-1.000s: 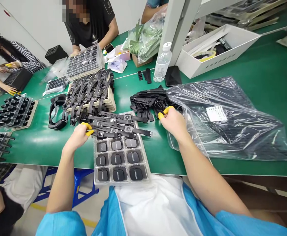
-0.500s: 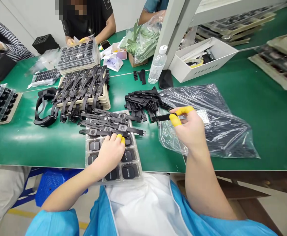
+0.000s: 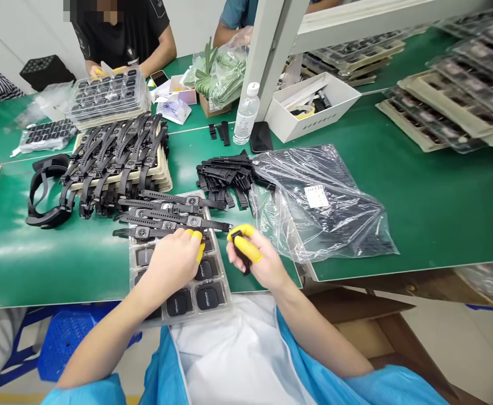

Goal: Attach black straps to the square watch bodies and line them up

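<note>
My left hand (image 3: 174,259) rests over the middle of a clear plastic tray (image 3: 225,301), fingers curled and two yellow finger cots showing. Whatever its fingertips hold is hidden. Square black watch heads (image 3: 207,297) sit in the tray's pockets. Across the far end of the tray lie several watches with black straps (image 3: 193,222), backs up. My right hand (image 3: 257,256), also with yellow finger cots, is closed on a black watch strap (image 3: 236,233) just right of the tray. Beyond it is a heap of loose black straps (image 3: 225,174).
A clear bag of black straps (image 3: 339,208) lies to the right. Behind are a water bottle (image 3: 247,115), a phone (image 3: 261,137) and a white box (image 3: 313,109). Stacked trays of strapped watches (image 3: 115,152) stand on the left, more trays (image 3: 423,121) at right. Co-workers sit opposite.
My right hand has come from the strap heap toward my left hand, bringing a black strap beside the tray. My left hand stays over the tray. The view has turned somewhat to the right.
</note>
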